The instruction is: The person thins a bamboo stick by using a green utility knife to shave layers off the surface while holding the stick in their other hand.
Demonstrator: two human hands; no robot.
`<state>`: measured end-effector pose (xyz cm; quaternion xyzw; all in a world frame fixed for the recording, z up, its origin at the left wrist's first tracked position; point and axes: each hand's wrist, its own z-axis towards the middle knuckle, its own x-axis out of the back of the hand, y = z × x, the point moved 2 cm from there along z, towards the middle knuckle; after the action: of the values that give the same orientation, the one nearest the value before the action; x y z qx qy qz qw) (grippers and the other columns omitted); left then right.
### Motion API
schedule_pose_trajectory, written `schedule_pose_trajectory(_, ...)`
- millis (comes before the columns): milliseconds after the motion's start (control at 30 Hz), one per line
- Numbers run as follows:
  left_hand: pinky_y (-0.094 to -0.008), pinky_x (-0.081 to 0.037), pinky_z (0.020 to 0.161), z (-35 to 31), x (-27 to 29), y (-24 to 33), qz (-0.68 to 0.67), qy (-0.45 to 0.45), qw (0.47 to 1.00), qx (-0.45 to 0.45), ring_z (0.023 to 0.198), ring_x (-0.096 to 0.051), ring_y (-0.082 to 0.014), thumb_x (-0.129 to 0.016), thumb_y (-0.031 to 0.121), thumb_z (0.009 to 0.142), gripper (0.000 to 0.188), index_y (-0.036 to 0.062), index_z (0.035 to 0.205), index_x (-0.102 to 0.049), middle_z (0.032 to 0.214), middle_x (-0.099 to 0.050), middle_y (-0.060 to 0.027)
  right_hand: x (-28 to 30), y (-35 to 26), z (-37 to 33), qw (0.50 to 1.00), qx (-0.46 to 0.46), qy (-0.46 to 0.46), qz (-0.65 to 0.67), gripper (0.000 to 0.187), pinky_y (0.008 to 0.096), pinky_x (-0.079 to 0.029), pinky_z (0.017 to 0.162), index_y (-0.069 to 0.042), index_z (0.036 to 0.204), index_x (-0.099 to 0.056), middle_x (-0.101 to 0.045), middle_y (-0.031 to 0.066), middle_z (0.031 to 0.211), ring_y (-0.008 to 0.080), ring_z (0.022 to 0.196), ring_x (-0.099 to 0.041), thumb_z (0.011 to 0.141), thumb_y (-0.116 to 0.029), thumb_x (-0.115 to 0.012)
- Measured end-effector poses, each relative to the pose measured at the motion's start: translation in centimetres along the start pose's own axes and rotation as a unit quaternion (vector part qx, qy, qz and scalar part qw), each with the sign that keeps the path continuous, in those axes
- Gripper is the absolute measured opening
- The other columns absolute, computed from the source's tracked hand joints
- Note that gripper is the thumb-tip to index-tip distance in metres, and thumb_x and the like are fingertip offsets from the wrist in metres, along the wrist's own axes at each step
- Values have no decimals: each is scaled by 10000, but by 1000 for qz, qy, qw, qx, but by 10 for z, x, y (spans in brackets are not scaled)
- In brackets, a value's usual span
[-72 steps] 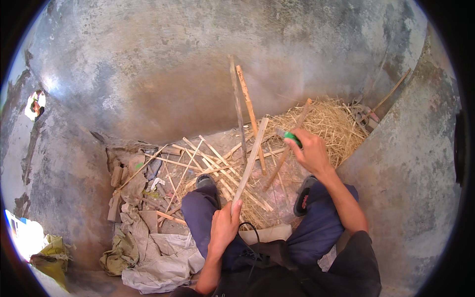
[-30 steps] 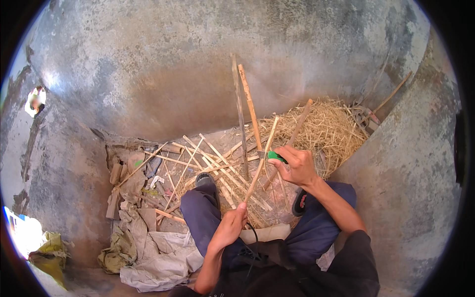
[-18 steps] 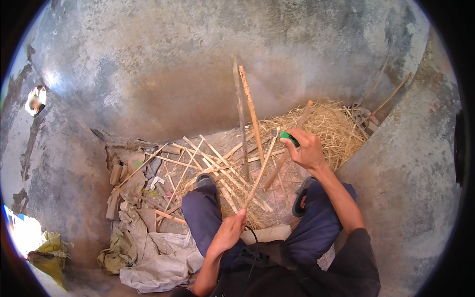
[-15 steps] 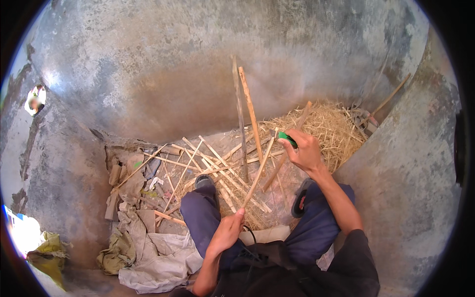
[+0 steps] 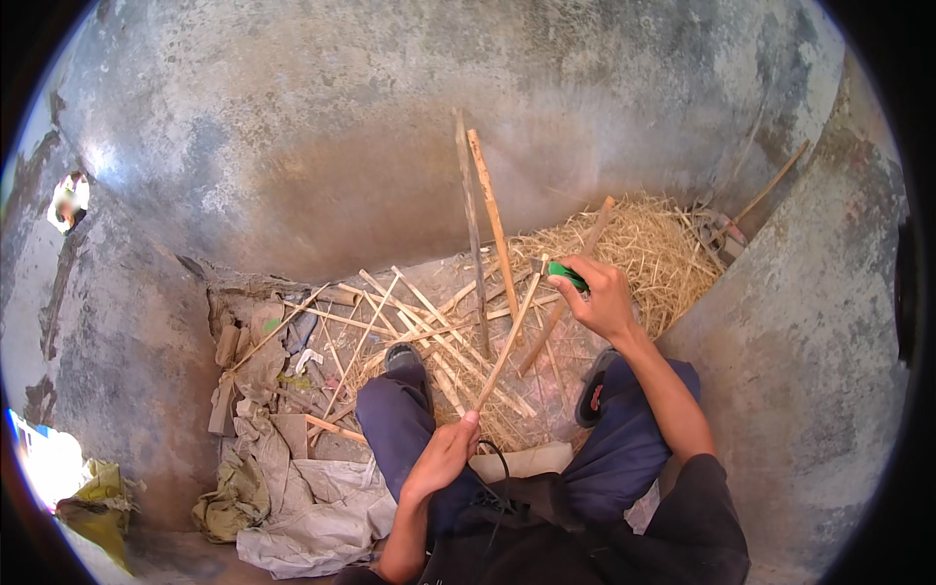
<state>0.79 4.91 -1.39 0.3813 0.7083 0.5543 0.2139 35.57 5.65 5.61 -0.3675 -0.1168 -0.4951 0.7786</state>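
Observation:
My left hand [image 5: 446, 456] is closed round the near end of a thin wooden stick [image 5: 508, 343], which slants away from me to the upper right. In my right hand [image 5: 600, 297] is a green-handled knife [image 5: 567, 276], its short blade against the far end of the stick. My fingers wrap the handle and hide part of it. Between my feet and beyond them, several pale split sticks [image 5: 444, 336] lie crossed on the floor. Two taller poles stand beyond the stick: a grey one [image 5: 472, 224] and a light brown one [image 5: 495, 224], both leaning on the wall.
A heap of straw-like shavings [image 5: 663, 258] fills the far right corner. Crumpled pale sacking [image 5: 322, 512] lies at my left, near bits of wood and rubbish [image 5: 292, 336]. Bare plaster walls [image 5: 322, 146] close in around me. Another stick [image 5: 770, 190] leans in the right corner.
My left hand has shifted very slightly left with the stick's near end. The knife stays at the far end, and a dark cord near my lap has moved.

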Motion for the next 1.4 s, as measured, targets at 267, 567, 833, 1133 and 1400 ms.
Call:
schedule_pose_trajectory(267,-298,-279,561,3,-5,2,-34,-14,999,7,608,-272,-86,-284,530,1236,589,131,808,-354,687,-300,58,3,1,5,1000,-5,-6,-17,330,371,-583,625,-56,1079,-820,-803,90,887,250,692,-752,1045,-380,-770)
schedule_pose_trajectory(567,-294,-271,534,0,5,9,-71,-52,995,40,583,-289,-82,-311,559,1226,591,133,821,-368,675,-322,54,-4,0,7,982,-110,-59,142,346,387,-452,579,-21,1021,-778,-680,76,702,187,589,-601,1056,-365,-763)
schedule_pose_trajectory(833,-398,-396,614,2,13,-6,88,103,991,8,638,-420,-164,-407,463,1225,664,-5,760,-488,658,-458,-38,17,17,2,991,-68,-109,23,286,376,-536,647,-62,1061,-795,-735,88,777,239,680,-695,930,-300,-886)
schedule_pose_trajectory(1133,-302,-308,590,2,2,-17,35,16,999,0,664,-289,-76,-370,410,1249,551,100,795,-405,740,-314,75,9,8,2,997,37,-25,59,421,342,-624,700,-176,1235,-849,-805,47,1036,205,871,-787,841,-31,-874)
schedule_pose_trajectory(1400,-310,-312,594,1,3,-11,51,0,999,10,656,-294,-84,-360,402,1251,561,93,785,-398,725,-321,66,10,12,1,996,24,-10,81,186,356,-616,725,-63,1081,-850,-802,76,1025,225,879,-781,900,-23,-829)
